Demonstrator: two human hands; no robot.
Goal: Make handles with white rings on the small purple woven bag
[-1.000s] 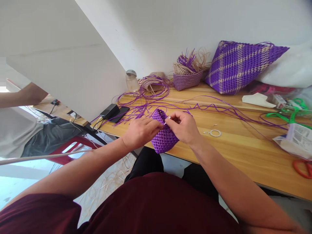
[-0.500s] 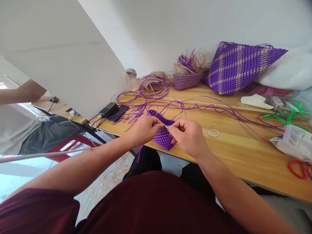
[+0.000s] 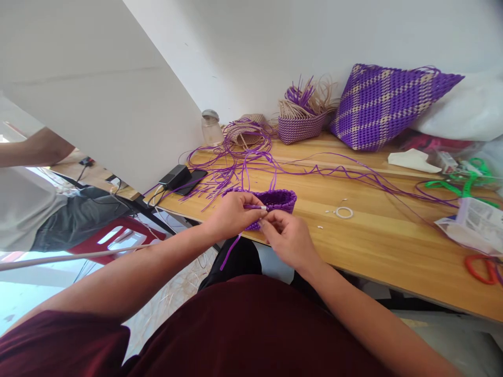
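While a purple strip (image 3: pixel 254 207) is pinched in the left hand (image 3: pixel 236 215), the basket (image 3: pixel 289 202) is set crosswise just beyond both hands; any grip by the right hand (image 3: pixel 288 235) cannot be told.

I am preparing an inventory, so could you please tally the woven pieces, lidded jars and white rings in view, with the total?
Woven: 4 (small purple basket, half-covered beige piece, unfinished basket, large bag)
Lidded jar: 1
White ring: 1
Total: 6
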